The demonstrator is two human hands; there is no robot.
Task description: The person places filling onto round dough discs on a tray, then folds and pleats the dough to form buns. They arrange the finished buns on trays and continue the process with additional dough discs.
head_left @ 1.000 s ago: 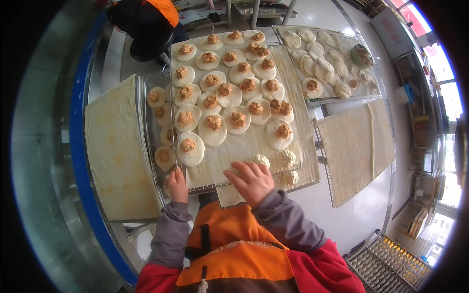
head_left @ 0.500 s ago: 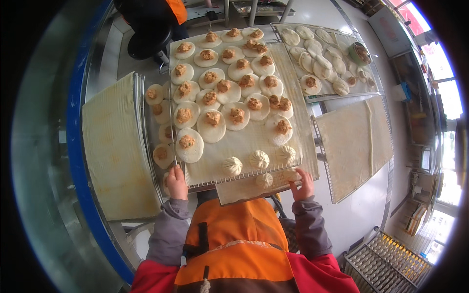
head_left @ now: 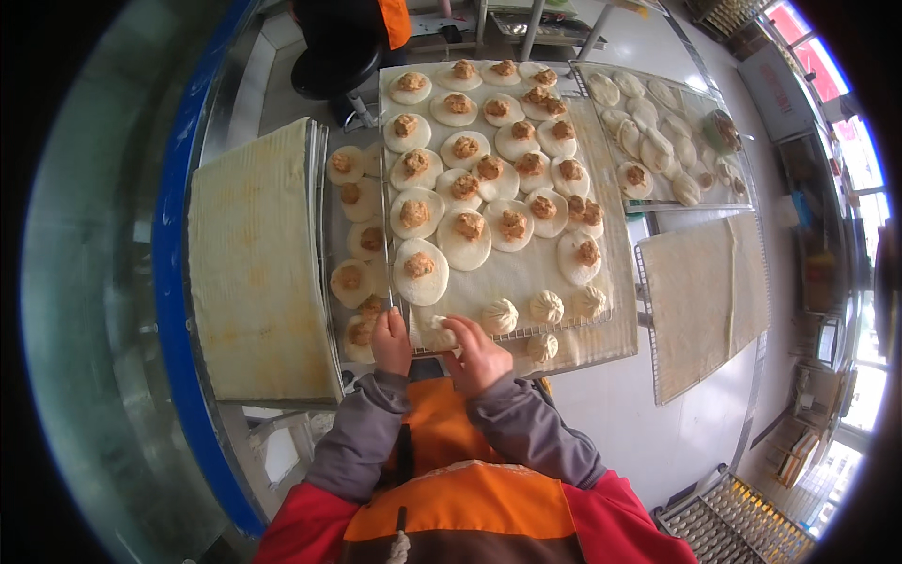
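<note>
Left to right. A stack of cloth-covered trays lies left of the left grip; just beyond that grip, filled discs on the lower tray show past the rack edge. The left grip is closed around the near left corner of the cloth-lined rack; a sharp tug or lowering there could tilt the rack and set its load sliding. Immediately to its right, a pale dough bun sits between the two hands, over the rack's near edge. The right grip has its fingers clamped on this bun — partly hidden by them — and too hard a pinch could flatten it or open its top. The nearest filled disc, just beyond both grips, could be smeared by a stray knuckle. Right of the right grip stand three pleated buns; a lone bun, nearer the body, could be knocked by a sweeping sleeve. Farther right lies another cloth-covered tray.
</note>
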